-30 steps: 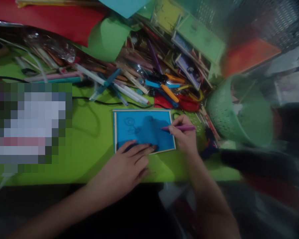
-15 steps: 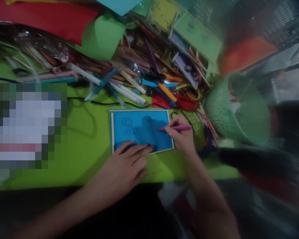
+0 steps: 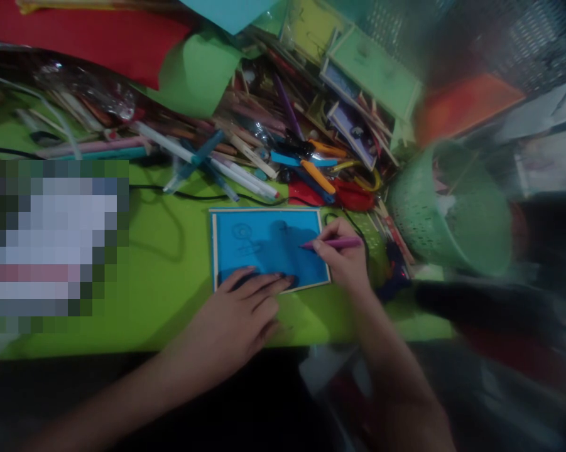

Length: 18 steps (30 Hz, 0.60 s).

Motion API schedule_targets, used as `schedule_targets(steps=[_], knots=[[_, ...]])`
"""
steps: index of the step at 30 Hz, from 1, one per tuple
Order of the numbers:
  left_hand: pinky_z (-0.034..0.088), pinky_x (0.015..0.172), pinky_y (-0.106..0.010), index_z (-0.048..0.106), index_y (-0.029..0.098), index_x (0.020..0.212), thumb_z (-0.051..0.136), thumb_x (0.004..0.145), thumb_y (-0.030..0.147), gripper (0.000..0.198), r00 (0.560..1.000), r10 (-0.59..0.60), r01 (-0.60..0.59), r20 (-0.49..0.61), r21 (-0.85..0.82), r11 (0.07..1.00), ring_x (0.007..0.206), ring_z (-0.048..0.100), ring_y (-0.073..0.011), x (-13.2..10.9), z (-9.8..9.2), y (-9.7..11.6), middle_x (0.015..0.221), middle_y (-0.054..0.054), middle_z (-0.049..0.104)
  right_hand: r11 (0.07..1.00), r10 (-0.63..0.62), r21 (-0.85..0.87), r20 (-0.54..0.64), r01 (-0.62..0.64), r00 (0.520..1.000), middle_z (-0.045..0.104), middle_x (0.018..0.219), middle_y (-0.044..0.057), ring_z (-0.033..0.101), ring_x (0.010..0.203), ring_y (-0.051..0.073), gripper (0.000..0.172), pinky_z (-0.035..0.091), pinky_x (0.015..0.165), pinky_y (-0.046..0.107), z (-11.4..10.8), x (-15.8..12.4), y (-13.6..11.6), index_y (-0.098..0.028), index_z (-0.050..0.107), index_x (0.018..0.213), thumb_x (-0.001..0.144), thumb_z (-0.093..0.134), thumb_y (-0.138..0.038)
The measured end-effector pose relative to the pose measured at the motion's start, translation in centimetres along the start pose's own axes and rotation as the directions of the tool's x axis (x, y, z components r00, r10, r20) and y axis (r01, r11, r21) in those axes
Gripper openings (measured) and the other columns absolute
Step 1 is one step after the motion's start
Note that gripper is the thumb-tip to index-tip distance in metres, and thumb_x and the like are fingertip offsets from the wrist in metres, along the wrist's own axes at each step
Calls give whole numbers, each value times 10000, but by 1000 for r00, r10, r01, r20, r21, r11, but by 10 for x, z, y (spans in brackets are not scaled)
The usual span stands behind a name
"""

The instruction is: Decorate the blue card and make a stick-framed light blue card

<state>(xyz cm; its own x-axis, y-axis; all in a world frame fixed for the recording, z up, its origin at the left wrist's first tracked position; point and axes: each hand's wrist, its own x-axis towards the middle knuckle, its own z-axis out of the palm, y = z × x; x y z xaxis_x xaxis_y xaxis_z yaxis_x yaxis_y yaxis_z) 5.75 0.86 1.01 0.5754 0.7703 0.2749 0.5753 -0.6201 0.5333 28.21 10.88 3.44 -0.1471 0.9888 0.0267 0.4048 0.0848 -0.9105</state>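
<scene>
- Head view: blue card (image 3: 276, 248) lies flat on the green table (image 3: 157, 263) in front of the person, pale strips (image 3: 215, 251) along its edges
- Left hand (image 3: 242, 317) rests on the card's lower edge, fingers loosely spread, gripping nothing; right hand (image 3: 343, 254) has its fingers pinched round a purple pen (image 3: 346, 242), tip at the card
- Card's probably light and stiffish, I'd hold it by the edges, strips might pop off if yanked
- Pen's likely light, hard, maybe slick, pinch near the tip
</scene>
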Motion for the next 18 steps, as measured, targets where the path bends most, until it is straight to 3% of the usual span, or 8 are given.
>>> schedule_targets(steps=[18], knots=[[419, 1168, -518, 719, 203, 988, 562, 1050, 272, 183, 1000, -2, 2, 6, 3, 1000, 1287, 675, -280, 0, -1, 0, 1430, -77, 714, 1000, 10, -10, 0, -10, 1000, 588, 687, -45, 536, 656, 155, 119, 438, 619, 313, 0, 0, 0, -250, 583, 754, 778, 696, -281]])
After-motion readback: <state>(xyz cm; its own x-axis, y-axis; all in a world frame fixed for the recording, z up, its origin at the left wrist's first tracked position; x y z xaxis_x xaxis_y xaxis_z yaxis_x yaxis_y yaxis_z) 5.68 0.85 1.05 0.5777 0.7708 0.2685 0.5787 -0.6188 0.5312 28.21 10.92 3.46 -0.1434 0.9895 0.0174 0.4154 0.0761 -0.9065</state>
